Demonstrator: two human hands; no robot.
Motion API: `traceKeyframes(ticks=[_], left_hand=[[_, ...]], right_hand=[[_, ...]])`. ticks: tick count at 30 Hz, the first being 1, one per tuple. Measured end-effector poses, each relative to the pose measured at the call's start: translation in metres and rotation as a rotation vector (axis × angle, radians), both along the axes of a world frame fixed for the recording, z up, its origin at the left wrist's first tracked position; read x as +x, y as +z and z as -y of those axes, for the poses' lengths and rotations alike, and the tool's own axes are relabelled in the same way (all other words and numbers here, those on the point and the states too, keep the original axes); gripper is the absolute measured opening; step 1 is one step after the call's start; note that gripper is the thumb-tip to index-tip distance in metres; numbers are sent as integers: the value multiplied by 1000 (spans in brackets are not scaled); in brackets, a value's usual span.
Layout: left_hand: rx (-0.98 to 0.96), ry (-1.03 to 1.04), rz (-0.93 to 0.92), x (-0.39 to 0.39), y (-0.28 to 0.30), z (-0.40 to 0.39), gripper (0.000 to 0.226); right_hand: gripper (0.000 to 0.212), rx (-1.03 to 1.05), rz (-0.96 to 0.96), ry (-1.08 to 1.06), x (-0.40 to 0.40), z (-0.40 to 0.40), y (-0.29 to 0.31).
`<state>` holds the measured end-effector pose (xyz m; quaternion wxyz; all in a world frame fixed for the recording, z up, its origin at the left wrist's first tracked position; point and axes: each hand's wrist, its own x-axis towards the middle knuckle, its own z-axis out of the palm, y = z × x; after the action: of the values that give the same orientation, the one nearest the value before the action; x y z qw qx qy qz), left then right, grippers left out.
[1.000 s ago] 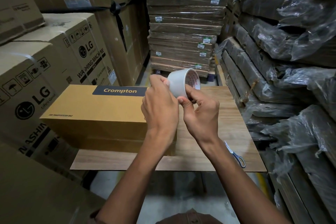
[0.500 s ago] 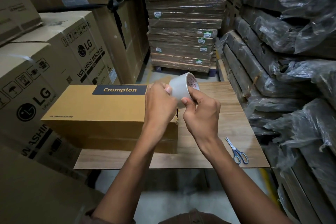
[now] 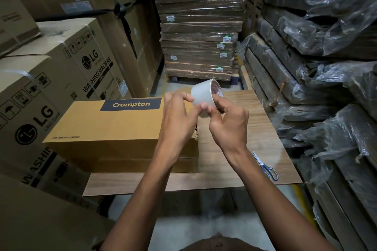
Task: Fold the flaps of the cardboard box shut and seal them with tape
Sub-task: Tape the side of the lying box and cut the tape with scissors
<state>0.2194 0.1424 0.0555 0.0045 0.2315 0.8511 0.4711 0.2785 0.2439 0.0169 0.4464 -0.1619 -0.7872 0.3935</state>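
Over on the far left, big washing-machine cartons (image 3: pixel 40 91) are standing stacked against each other, crowding the edge of the wooden worktop (image 3: pixel 255 128). Lying lengthwise on that worktop is the cardboard box (image 3: pixel 106 128), tan with a dark label on top (it reads "Crompton"), its top face lying flat and its right end facing the person's hands. The left hand (image 3: pixel 179 120) is hovering just past that right end, fingers curled, with the fingertips pressing against the outer face of a roll of tape (image 3: pixel 204 93). The right hand (image 3: pixel 228 122) is gripping the same roll from the near side, thumb and fingers wrapped around its lower edge, so both hands are closed on it and holding it up above the worktop, tilted so the printed core is showing. Farther right, a pair of blue-handled scissors (image 3: pixel 265 167) is lying flat near the worktop's front corner, well apart from the box. Beyond that, plastic-wrapped bundles (image 3: pixel 318 79) are piling up along the right wall.
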Motion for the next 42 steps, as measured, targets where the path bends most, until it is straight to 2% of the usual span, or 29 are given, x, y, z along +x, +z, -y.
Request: traceKeyframes(ticks=[3, 6, 9, 11, 14, 17, 20, 24, 28, 31, 34, 38, 42], left_hand=[[90, 93, -146, -6, 2, 3, 14], [68, 161, -312, -3, -1, 0, 16], [35, 230, -403, 1, -3, -2, 20], [28, 241, -388, -1, -4, -3, 18], [26, 217, -296, -6, -2, -2, 32], [54, 159, -249, -10, 0, 1, 14], [115, 122, -165, -14, 4, 3, 9], [72, 119, -124, -16, 6, 4, 6], [38, 170, -279, -13, 0, -1, 11], [89, 203, -381, -15, -10, -6, 10], [180, 230, -442, -15, -15, -8, 11], [264, 268, -553, -15, -20, -15, 12], [239, 202, -545, -22, -24, -16, 6]], right_hand=[[16, -4, 15, 34, 0, 6, -1], [16, -67, 17, 54, -3, 9, -2], [14, -116, 31, 69, -5, 8, -5], [19, -161, 45, 108, -7, 8, -6], [22, -198, 62, 202, -7, 2, -6], [26, -212, 94, 336, -4, -5, -3], [32, -199, 152, 481, -2, -12, -4], [20, -102, 306, 523, -2, -17, -14], [29, -60, 254, 443, -5, -10, -16], [30, -59, 209, 403, -9, -7, -14], [29, -173, 196, 432, -11, -5, -14], [33, -436, 134, 436, -14, 4, -18], [39, -499, 161, 448, -14, 0, -18]])
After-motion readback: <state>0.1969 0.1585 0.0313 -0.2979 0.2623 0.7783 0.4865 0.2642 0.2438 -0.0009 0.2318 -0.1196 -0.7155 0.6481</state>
